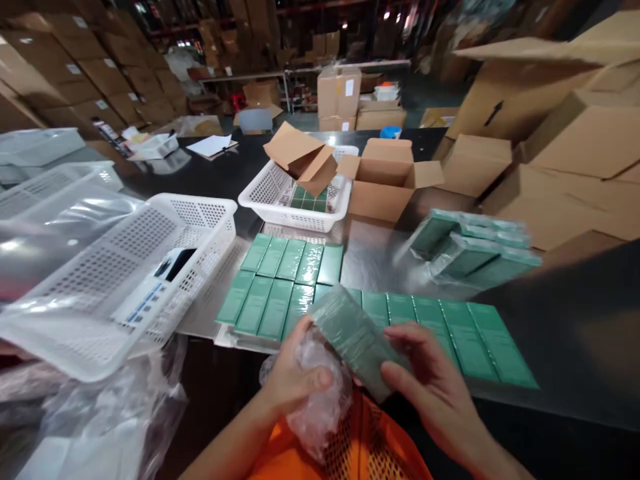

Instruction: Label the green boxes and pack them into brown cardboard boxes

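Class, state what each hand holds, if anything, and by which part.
Right hand: green pack, by its right edge toward the near end. Left hand: crumpled plastic; which part is unclear.

No words or numbers can be read. One sign can be made out: a black arrow (494,113) is printed on a big open brown box (530,87). A white label (349,87) is stuck on a tall brown box (328,93) at the back, but its print is too small to be read. More white labels (73,69) are seen on the piled boxes (43,57) at the left. Blue marks (145,305) are seen on a flat white thing (143,288) in the long basket (200,208), too blurry to be read.
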### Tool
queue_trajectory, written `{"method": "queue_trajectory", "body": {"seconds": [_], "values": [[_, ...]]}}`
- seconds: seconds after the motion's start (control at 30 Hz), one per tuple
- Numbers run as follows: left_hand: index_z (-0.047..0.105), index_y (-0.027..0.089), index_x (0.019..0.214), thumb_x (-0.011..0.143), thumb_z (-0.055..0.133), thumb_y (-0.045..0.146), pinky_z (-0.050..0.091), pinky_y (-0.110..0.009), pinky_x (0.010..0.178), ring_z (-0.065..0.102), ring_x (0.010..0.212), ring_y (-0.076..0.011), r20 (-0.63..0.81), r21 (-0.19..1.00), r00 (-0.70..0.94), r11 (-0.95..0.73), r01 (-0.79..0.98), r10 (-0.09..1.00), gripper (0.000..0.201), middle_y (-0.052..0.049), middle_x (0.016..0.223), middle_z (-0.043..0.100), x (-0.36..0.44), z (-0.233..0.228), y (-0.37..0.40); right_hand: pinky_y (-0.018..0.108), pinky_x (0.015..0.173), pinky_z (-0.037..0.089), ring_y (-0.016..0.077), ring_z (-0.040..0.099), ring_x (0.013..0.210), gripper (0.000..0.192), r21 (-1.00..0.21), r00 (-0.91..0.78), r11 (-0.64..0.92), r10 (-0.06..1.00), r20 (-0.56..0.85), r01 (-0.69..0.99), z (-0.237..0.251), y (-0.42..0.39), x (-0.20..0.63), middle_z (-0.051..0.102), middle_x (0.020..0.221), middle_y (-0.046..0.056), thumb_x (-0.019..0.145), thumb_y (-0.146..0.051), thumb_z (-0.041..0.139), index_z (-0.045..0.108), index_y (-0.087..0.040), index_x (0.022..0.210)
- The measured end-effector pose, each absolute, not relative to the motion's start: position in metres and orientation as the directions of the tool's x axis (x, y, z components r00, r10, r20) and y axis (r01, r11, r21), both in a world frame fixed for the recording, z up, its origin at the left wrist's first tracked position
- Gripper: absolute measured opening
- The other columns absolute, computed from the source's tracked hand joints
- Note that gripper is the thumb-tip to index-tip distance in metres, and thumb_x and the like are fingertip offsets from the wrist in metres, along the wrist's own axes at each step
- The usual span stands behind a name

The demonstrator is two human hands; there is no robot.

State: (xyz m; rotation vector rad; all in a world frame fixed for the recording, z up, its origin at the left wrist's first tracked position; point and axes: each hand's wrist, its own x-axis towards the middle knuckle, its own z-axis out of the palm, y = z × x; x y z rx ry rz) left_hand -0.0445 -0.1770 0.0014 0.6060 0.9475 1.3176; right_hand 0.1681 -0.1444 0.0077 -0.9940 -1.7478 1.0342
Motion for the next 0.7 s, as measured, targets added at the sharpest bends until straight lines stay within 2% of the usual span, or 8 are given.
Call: {"method": "queue_trajectory", "body": {"seconds": [0.07,0.13,0.17,0.23,0.3,0.5,0.6,0.7], "values": [[0.073,0.019,0.108,0.048,0.095,0.049,0.052,-0.028,0.071,0.066,0.079,-0.0206,-0.255,0.782,-0.058,0.171,-0.599,0.965,0.071,-0.008,0.097,0.073,-0.044,0.008,-0.169,0.026,0.073,0.061,0.0199,0.067,0.100,0.040,-0.921,-0.498,0.341,0.842,0.210,0.189,-0.003,-0.155,0.165,0.057,0.127,0.009,0.093,-0.042,0.064,0.057,-0.031,0.131],[0.074,0.016,0.102,0.053,0.094,0.044,0.053,-0.030,0.075,0.069,0.083,-0.0229,-0.342,0.753,-0.104,0.206,-0.625,0.934,0.060,-0.009,0.094,0.074,-0.044,0.010,-0.164,0.031,0.084,0.061,0.0272,0.060,0.123,0.059,-0.883,-0.631,0.424,0.746,0.214,0.202,-0.011,-0.157,0.169,0.042,0.151,0.014,0.090,-0.041,0.069,0.049,-0.030,0.144],[0.074,0.015,0.099,0.054,0.094,0.041,0.054,-0.031,0.075,0.070,0.080,-0.0230,-0.383,0.734,-0.101,0.236,-0.637,0.918,0.055,-0.008,0.089,0.074,-0.044,0.010,-0.164,0.033,0.090,0.059,0.0280,0.056,0.129,0.061,-0.847,-0.659,0.491,0.709,0.253,0.204,-0.014,-0.156,0.171,0.039,0.155,0.014,0.091,-0.036,0.069,0.046,-0.031,0.147],[0.074,0.013,0.094,0.053,0.094,0.040,0.055,-0.034,0.075,0.071,0.076,-0.0240,-0.433,0.687,-0.037,0.303,-0.660,0.901,0.053,-0.008,0.081,0.074,-0.042,0.008,-0.165,0.033,0.098,0.055,0.0236,0.056,0.130,0.054,-0.758,-0.664,0.624,0.651,0.369,0.190,-0.019,-0.154,0.176,0.050,0.149,0.012,0.095,-0.021,0.060,0.046,-0.031,0.147],[0.074,0.011,0.088,0.050,0.095,0.040,0.057,-0.037,0.076,0.072,0.074,-0.0253,-0.445,0.665,0.038,0.358,-0.655,0.895,0.053,-0.010,0.079,0.074,-0.039,0.005,-0.168,0.028,0.099,0.055,0.0183,0.062,0.123,0.051,-0.685,-0.637,0.707,0.611,0.470,0.172,-0.023,-0.154,0.179,0.061,0.138,0.009,0.097,-0.011,0.051,0.050,-0.029,0.144],[0.074,0.013,0.084,0.050,0.096,0.038,0.056,-0.030,0.068,0.070,0.066,-0.0203,-0.476,0.629,0.089,0.410,-0.660,0.875,0.047,-0.007,0.074,0.074,-0.036,-0.001,-0.179,0.027,0.091,0.060,0.0183,0.066,0.117,0.043,-0.470,-0.562,0.867,0.476,0.676,0.168,-0.029,-0.164,0.176,0.059,0.139,0.011,0.101,-0.013,0.047,0.052,-0.019,0.143],[0.074,0.013,0.084,0.053,0.094,0.041,0.058,-0.035,0.071,0.072,0.068,-0.0240,-0.461,0.569,0.196,0.457,-0.684,0.866,0.046,-0.008,0.071,0.073,-0.037,-0.001,-0.181,0.023,0.087,0.061,0.0170,0.070,0.110,0.044,-0.439,-0.548,0.878,0.466,0.694,0.191,-0.025,-0.171,0.180,0.064,0.132,0.009,0.099,-0.010,0.050,0.053,-0.019,0.142],[0.075,0.012,0.095,0.058,0.089,0.053,0.059,-0.041,0.073,0.072,0.072,-0.0288,-0.438,0.507,0.239,0.458,-0.730,0.867,0.056,-0.011,0.076,0.074,-0.037,0.000,-0.179,0.022,0.083,0.062,0.0174,0.073,0.101,0.049,-0.452,-0.599,0.862,0.491,0.633,0.230,-0.018,-0.176,0.188,0.072,0.121,0.004,0.096,-0.007,0.055,0.053,-0.021,0.143]]}}
